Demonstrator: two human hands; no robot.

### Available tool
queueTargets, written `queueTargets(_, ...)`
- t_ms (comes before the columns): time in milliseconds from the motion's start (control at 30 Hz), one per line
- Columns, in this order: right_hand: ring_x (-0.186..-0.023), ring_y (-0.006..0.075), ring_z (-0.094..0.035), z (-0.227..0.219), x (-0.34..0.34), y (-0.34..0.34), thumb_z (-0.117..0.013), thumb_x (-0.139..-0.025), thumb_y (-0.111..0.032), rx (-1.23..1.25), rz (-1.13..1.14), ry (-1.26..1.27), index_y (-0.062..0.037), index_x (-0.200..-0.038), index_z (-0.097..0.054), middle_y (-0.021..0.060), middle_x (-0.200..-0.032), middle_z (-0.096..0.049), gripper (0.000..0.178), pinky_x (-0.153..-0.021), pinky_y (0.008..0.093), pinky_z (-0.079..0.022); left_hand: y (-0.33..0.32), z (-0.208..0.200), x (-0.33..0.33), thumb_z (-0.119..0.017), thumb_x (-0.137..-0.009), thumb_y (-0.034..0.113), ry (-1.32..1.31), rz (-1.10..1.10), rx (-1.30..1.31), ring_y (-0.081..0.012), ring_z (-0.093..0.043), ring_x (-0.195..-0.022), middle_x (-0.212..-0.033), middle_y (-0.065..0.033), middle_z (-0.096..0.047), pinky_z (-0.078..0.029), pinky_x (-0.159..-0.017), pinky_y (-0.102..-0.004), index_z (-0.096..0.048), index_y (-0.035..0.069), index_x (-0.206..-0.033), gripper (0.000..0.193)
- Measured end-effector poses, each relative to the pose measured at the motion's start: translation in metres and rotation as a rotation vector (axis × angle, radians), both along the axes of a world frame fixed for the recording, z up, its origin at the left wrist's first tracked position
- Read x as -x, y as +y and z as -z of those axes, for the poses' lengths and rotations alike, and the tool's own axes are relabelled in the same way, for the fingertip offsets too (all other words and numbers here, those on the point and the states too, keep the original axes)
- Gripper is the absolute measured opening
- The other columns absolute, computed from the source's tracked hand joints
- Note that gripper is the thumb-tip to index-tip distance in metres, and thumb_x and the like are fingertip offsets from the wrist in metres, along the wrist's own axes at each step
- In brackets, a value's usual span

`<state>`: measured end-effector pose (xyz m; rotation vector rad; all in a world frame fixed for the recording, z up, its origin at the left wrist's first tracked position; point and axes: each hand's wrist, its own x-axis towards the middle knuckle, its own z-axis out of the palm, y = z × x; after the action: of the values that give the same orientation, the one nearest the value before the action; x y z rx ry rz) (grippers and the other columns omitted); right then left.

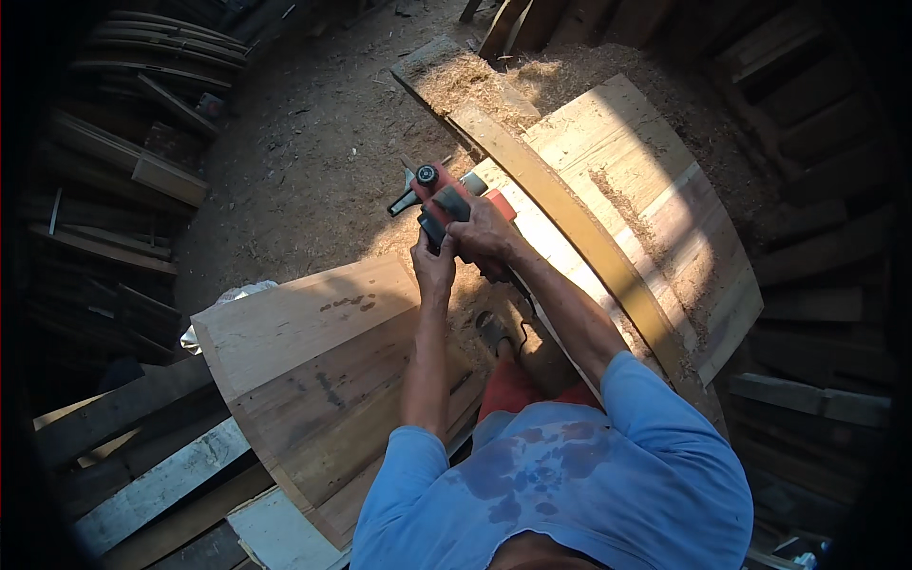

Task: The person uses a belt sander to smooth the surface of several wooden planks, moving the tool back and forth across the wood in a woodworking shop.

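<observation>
Both my hands are on a red and black electric hand planer [439, 204], held up at chest front between two wooden surfaces. My right hand [484, 233] is wrapped round its handle on the right side. Fingers of my left hand [435, 273] press against the near end of its black body. The planer's dark round knob points away from me, and a grey metal part sticks out at its left. Its sole is hidden. A dark cord hangs below it. Just right of the planer runs a long, light wooden board edge [560, 204].
Joined wide planks [665, 171] with wood shavings lie at the right. At the left sits another planked wooden panel [313, 332] with damp-looking dark spots. Stacked boards [123, 161] line the left, more lean at the right. Shavings cover the dirt floor [294, 161].
</observation>
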<state>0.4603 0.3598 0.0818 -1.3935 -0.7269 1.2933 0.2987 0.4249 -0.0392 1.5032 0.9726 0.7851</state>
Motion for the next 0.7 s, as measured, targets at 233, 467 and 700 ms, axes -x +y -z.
queueTargets(233,-0.074,0.0177,-0.070,-0.001,0.016,-0.097,-0.068,-0.092,-0.009,0.148,-0.007,-0.121,-0.0023,-0.147,-0.057,0.0122,-0.097,-0.072,0.057,-0.065,0.0338,-0.059,-0.103,0.025,0.029,-0.078,-0.102,0.037,0.169,0.011,0.047,-0.0339,-0.066,-0.115,-0.121,-0.0213,-0.063,-0.055,-0.097,-0.0470,-0.054,0.005,-0.158,0.069)
queueTargets(467,-0.106,0.0298,-0.075,0.015,0.040,-0.260,-0.082,-0.089,-0.021,0.319,-0.078,-0.272,0.0037,-0.137,-0.062,0.0221,-0.114,-0.077,0.057,-0.096,0.0433,-0.060,-0.277,0.001,0.061,-0.080,-0.102,0.026,0.271,0.045,0.131,-0.0299,-0.063,-0.119,-0.128,-0.0184,-0.056,-0.057,-0.094,-0.0401,-0.046,0.002,-0.164,0.075)
queueTargets(700,-0.107,0.0387,-0.076,0.044,0.053,-0.301,-0.085,-0.088,-0.026,0.268,-0.052,-0.348,0.0006,-0.129,-0.065,0.0248,-0.112,-0.076,0.053,-0.096,0.0472,-0.059,-0.315,-0.008,0.071,-0.079,-0.101,0.022,0.416,0.057,0.133,-0.0277,-0.064,-0.117,-0.125,-0.0163,-0.056,-0.056,-0.099,-0.0382,-0.046,0.002,-0.164,0.074)
